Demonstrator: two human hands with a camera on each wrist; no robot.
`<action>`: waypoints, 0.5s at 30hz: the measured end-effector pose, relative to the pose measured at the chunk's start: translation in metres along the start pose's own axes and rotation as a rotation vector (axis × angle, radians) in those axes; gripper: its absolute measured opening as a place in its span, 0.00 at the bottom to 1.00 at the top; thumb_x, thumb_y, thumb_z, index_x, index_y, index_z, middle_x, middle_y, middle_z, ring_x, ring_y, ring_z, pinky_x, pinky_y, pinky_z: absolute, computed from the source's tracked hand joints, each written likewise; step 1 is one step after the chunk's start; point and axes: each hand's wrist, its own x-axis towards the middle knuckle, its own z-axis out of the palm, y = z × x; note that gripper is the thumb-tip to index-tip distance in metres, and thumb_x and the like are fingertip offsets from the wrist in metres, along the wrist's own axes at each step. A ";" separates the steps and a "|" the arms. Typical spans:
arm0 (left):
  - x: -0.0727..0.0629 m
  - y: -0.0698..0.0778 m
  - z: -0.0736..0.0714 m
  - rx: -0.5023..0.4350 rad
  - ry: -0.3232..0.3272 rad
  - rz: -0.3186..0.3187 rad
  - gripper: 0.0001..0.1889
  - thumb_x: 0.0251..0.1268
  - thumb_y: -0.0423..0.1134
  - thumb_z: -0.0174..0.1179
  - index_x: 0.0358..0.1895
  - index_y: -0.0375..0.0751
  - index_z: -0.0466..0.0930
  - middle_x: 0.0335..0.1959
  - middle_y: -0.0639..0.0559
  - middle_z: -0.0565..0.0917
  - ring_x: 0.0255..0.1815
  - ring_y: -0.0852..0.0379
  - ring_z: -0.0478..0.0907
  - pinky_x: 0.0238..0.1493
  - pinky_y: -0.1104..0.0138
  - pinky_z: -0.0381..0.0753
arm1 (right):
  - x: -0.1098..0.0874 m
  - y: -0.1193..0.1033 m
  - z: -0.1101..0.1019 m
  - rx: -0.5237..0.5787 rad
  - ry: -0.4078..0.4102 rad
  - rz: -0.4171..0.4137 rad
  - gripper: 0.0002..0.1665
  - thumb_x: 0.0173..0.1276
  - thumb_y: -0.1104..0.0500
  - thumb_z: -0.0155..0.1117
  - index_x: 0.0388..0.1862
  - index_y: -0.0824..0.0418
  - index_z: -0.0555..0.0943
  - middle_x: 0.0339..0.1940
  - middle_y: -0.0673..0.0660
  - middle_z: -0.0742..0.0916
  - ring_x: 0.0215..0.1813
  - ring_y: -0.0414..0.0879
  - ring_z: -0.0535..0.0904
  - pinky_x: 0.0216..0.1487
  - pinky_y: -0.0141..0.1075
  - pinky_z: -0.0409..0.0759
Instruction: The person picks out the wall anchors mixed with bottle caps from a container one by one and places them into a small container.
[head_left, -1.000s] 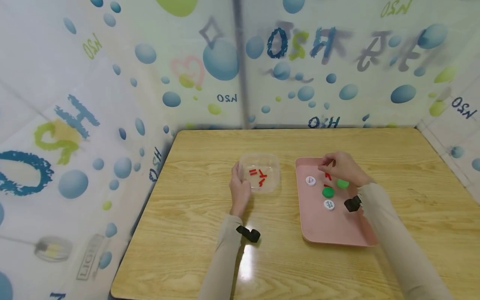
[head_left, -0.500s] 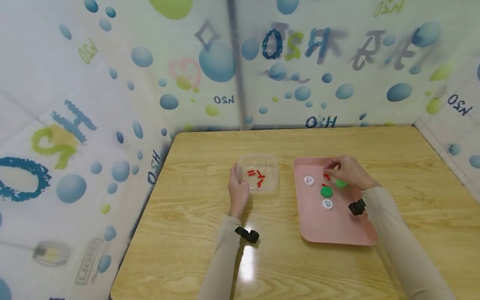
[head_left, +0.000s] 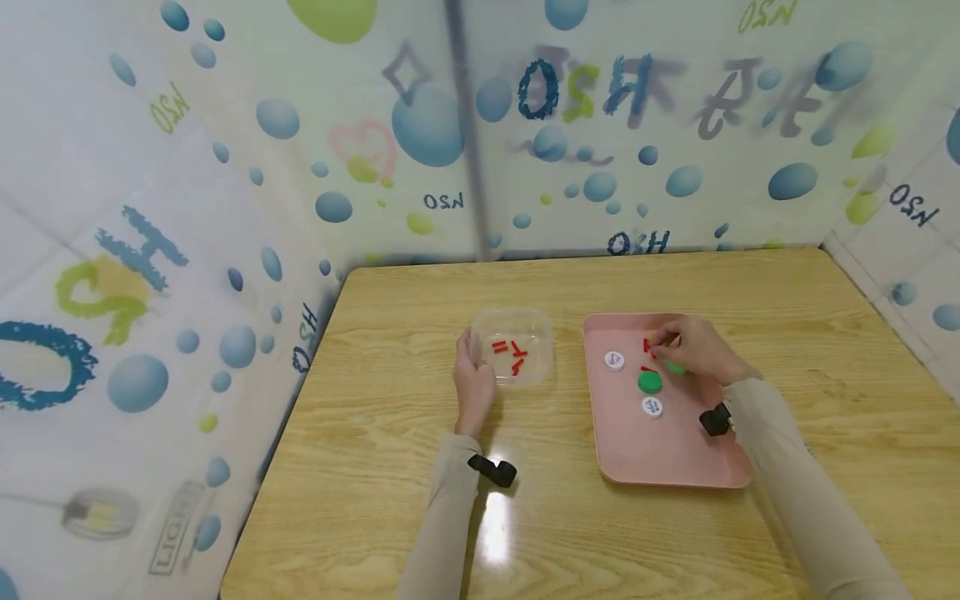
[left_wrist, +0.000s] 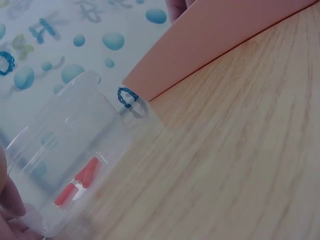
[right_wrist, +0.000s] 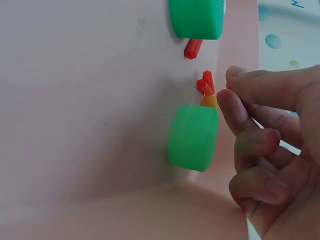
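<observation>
My left hand [head_left: 474, 387] grips the left side of a clear plastic container [head_left: 546, 354] on the table. Several short red pieces [head_left: 519, 350] lie inside it. Over the far part of a pink tray [head_left: 660, 458], my right hand [head_left: 701, 348] has its fingers partly bent, thumb and index tips close together. In the right wrist view a small gap shows between those tips, with nothing clearly held. Just past them lie red pieces [right_wrist: 205, 85] and an orange piece [right_wrist: 210, 101], close to a green cap [right_wrist: 194, 137]. Another red piece [right_wrist: 193, 49] touches a second green cap [right_wrist: 197, 17].
Two white caps with markings, one upper left [head_left: 614, 361] and one lower [head_left: 652, 407], lie in the tray. The tray's raised rim surrounds them. A wooden table [head_left: 360, 417] carries everything, and a printed wall covering [head_left: 525, 167] stands behind its far edge.
My right hand has shifted slightly toward me and right inside the tray, and red pieces now show left of its fingertips. My left hand keeps its hold on the container. The head view has turned slightly.
</observation>
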 end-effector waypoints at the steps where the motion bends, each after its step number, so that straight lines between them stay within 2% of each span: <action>1: 0.000 0.000 0.000 -0.003 0.000 0.001 0.40 0.55 0.19 0.41 0.76 0.41 0.63 0.75 0.41 0.69 0.78 0.46 0.62 0.78 0.51 0.60 | 0.000 0.000 0.001 -0.002 -0.003 0.002 0.06 0.67 0.64 0.69 0.38 0.67 0.86 0.35 0.60 0.86 0.34 0.49 0.75 0.29 0.31 0.76; 8: 0.000 -0.002 0.000 -0.019 0.002 0.006 0.40 0.54 0.20 0.41 0.76 0.42 0.64 0.75 0.42 0.70 0.76 0.46 0.64 0.78 0.50 0.61 | 0.004 0.002 0.003 -0.034 -0.023 0.013 0.06 0.66 0.63 0.70 0.37 0.66 0.86 0.36 0.61 0.86 0.34 0.49 0.76 0.30 0.33 0.77; 15: 0.001 -0.003 0.001 -0.019 -0.014 -0.007 0.41 0.54 0.20 0.41 0.77 0.44 0.62 0.77 0.42 0.67 0.78 0.46 0.61 0.79 0.50 0.59 | 0.007 0.004 0.007 -0.138 0.002 0.006 0.05 0.65 0.62 0.71 0.34 0.65 0.85 0.34 0.60 0.86 0.33 0.50 0.76 0.32 0.35 0.75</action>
